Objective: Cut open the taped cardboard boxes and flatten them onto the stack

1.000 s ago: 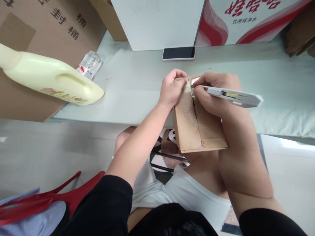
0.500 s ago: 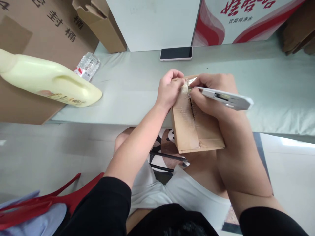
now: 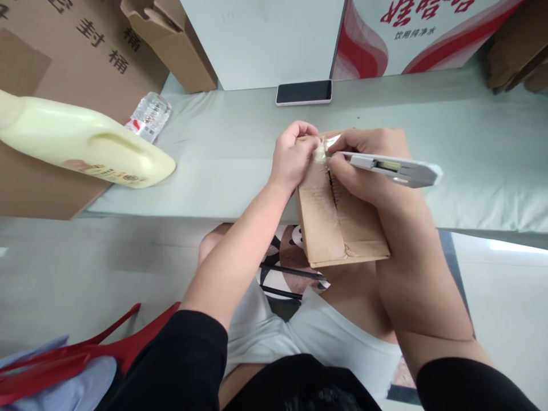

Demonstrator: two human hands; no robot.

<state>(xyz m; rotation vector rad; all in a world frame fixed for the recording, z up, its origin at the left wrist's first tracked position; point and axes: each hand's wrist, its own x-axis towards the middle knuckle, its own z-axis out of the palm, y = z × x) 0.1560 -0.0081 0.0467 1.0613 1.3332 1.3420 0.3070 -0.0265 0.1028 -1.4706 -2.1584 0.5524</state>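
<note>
I see the small cardboard box (image 3: 338,222) lying at the near edge of the table (image 3: 231,154), its near end hanging over the person's lap. Its long axis runs from 6 to 12 o'clock, leaning slightly left. A dark seam runs along that axis down the middle of the top, and crumpled tape (image 3: 319,151) sits at the 12 o'clock end. The left hand (image 3: 293,157) is curled tight on the far left corner of the box, fingertips pressed against the tape. The right hand (image 3: 368,171) is closed around a grey utility knife (image 3: 394,169). The knife's body points out toward 3 o'clock, its tip meeting the seam's far end, just beside the left fingertips. I cannot make out the blade itself. Both hands crowd the 12 o'clock end, and the knife lies crosswise to the seam. Beyond them at 12 o'clock lies a phone (image 3: 303,92), and a yellow jug (image 3: 85,148) lies at 9 o'clock.
</note>
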